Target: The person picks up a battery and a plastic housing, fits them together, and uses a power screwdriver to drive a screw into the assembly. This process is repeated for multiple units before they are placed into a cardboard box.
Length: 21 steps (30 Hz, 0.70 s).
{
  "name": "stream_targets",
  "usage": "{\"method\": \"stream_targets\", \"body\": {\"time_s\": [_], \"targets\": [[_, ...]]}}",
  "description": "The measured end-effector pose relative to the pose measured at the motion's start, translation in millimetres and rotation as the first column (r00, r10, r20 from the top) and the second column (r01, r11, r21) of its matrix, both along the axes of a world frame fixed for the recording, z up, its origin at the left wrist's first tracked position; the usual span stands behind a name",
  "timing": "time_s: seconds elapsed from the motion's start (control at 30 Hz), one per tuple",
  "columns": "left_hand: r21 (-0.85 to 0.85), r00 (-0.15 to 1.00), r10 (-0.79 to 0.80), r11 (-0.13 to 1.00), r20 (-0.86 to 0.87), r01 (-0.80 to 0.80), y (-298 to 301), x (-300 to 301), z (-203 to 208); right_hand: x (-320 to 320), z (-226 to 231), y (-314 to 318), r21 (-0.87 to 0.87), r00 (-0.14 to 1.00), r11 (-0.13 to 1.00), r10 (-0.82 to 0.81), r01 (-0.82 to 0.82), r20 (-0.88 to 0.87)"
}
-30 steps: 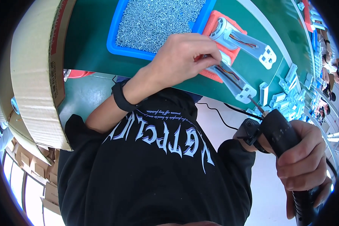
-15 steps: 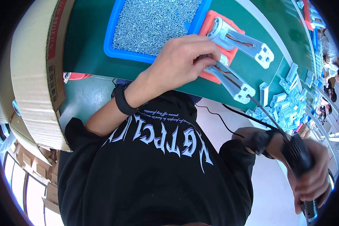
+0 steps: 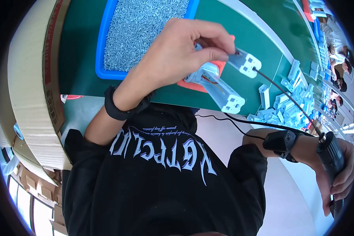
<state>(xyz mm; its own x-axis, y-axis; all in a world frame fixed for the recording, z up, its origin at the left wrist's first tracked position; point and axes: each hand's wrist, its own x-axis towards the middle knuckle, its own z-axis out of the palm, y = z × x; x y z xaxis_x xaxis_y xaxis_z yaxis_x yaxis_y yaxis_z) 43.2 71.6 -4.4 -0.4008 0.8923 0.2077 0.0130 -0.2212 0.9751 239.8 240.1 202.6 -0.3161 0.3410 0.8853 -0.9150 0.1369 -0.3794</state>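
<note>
In my right hand point(image 3: 344, 169), at the far right, is a black corded electric screwdriver point(image 3: 330, 151). Its long thin bit reaches up-left to the end face of the farther pale plastic housing point(image 3: 246, 65). My left hand point(image 3: 181, 55) pinches thumb and fingers together at that housing's upper side; whatever is between the fingertips is hidden. Nearer to me lies a second pale housing point(image 3: 220, 92) with coloured wires inside, its round end in a red holder point(image 3: 192, 84). My left hand covers much of the holder and the farther housing's rear part.
A blue tray point(image 3: 100, 59) full of small metal screws point(image 3: 141, 35) stands left of the holder. To the right, several loose pale plastic parts point(image 3: 291, 106) are heaped on the green table point(image 3: 78, 39). A large cardboard box point(image 3: 27, 86) borders the left side. People work farther right.
My left hand has shifted from the nearer housing to the farther one. The screwdriver bit has moved from the nearer housing's end to the farther one's. The whole view has shifted slightly.
</note>
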Motion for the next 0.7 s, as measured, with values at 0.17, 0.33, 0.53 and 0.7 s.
{"method": "stream_targets", "body": {"time_s": [0.17, 0.33, 0.53, 0.7], "targets": [[-0.078, 0.995, -0.018, 0.997, 0.094, 0.026, 3.8, 3.9, -5.7, -16.7, -22.6, 5.4, -0.047, 0.999, 0.999, 0.014, -0.011, 0.048], [0.035, 0.998, -0.001, 0.999, 0.056, -0.001, 7.5, 6.5, -10.2, -27.1, -39.1, 8.5, -0.086, 0.997, 0.996, 0.028, -0.022, 0.075], [0.120, 1.000, -0.030, 0.992, 0.000, 0.030, 11.0, 4.8, -15.9, -32.0, -43.9, 10.2, -0.098, 0.996, 0.995, 0.037, -0.029, 0.084], [0.118, 0.999, -0.036, 0.992, -0.037, 0.041, 9.3, 3.9, -13.4, -31.7, -43.5, 9.0, -0.099, 0.997, 0.994, 0.041, -0.034, 0.070]]}}
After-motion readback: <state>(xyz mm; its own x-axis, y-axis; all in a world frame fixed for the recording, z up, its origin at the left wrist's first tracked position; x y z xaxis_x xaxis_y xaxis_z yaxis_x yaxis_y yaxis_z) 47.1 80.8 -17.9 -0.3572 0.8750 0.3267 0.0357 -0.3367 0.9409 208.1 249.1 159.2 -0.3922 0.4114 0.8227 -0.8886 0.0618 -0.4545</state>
